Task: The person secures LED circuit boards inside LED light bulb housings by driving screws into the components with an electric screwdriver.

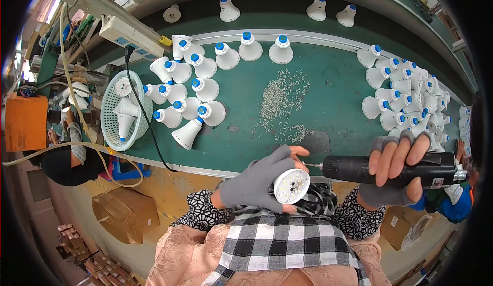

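My left hand (257,180), in a grey fingerless glove, is wrapped round a white LED bulb (291,186). The bulb is tilted so its round board with yellowish LED chips faces up toward me. My right hand (398,165), gloved the same way, grips a black electric screwdriver (349,169) held level. Its thin bit points left and ends close to my left fingertips, above the bulb's rim. Small screws (275,101) lie scattered in a heap on the green bench (241,147), beyond both hands.
White bulb housings with blue-tipped caps (205,88) stand at left; many more housings (405,98) crowd the right. A pale green basket (109,119) holds several white parts. A black cable (146,116) hangs over the bench edge from a power strip (128,37). Other people work at both sides.
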`<move>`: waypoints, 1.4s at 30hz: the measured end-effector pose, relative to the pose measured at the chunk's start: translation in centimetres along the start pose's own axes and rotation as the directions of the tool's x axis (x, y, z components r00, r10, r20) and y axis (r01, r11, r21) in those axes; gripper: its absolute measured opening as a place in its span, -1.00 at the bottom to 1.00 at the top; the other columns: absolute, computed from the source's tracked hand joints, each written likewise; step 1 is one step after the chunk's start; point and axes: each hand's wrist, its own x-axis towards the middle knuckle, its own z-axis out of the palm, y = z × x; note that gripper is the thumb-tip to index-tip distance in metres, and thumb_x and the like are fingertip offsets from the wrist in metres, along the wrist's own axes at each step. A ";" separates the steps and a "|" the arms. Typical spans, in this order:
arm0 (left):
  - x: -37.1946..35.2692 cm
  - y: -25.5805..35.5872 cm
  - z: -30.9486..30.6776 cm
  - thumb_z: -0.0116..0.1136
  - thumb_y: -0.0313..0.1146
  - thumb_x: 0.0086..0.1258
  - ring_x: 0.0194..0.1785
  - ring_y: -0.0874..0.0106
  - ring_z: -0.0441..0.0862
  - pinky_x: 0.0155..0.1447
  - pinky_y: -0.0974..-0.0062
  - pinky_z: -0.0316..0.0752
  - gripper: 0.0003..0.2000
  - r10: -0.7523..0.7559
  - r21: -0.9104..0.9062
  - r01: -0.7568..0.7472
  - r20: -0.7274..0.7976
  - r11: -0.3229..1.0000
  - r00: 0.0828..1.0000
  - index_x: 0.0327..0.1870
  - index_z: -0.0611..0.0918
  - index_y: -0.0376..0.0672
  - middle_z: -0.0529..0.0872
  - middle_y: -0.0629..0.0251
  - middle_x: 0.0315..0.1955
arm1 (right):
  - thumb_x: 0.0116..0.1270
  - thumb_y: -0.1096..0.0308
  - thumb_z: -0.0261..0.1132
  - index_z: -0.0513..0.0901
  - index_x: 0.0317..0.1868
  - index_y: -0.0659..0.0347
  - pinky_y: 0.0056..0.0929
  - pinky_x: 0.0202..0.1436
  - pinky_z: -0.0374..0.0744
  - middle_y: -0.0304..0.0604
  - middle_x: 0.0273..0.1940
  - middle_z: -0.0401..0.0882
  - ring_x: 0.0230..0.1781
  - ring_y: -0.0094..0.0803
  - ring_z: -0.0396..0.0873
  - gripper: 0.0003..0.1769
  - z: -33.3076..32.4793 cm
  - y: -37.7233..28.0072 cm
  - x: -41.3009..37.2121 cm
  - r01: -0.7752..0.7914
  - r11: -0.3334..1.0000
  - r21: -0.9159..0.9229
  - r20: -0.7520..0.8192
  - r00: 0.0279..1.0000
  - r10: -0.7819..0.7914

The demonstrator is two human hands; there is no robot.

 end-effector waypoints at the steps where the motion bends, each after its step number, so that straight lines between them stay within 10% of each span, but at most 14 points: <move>1: -0.1 -0.2 0.0 0.55 -0.13 -0.07 0.12 0.34 0.58 0.19 0.42 0.49 -0.35 -0.007 -0.017 0.006 -0.025 1.000 1.000 0.11 0.55 -0.09 0.54 0.31 0.11 | 0.20 0.24 0.36 0.26 -0.16 0.12 -0.32 -0.34 0.52 -0.15 -0.40 0.44 -0.57 -0.37 0.48 -0.58 0.1 -0.1 0.0 0.028 1.000 -0.002 -0.040 0.999 -0.028; 7: -0.3 0.1 0.7 0.50 -0.17 -0.01 0.13 0.34 0.57 0.21 0.40 0.44 -0.36 -0.284 -0.180 0.268 -0.068 0.946 0.956 0.14 0.49 -0.09 0.60 0.28 0.00 | 0.29 0.23 0.26 0.26 -0.14 0.13 -0.31 -0.33 0.52 -0.16 -0.41 0.40 -0.55 -0.37 0.47 -0.66 1.2 -0.5 -0.5 0.113 0.993 0.020 -0.188 0.976 -0.107; 42: -0.1 -0.5 1.1 0.57 -0.11 -0.06 0.04 0.31 0.63 0.13 0.39 0.52 -0.34 -0.116 0.048 0.123 -0.123 0.991 0.986 0.12 0.54 -0.06 0.60 0.29 -0.04 | 0.26 0.21 0.33 0.30 -0.12 0.13 -0.29 -0.31 0.52 -0.17 -0.43 0.40 -0.54 -0.34 0.48 -0.62 3.8 1.5 -0.6 -0.088 0.995 0.050 -0.253 0.962 0.098</move>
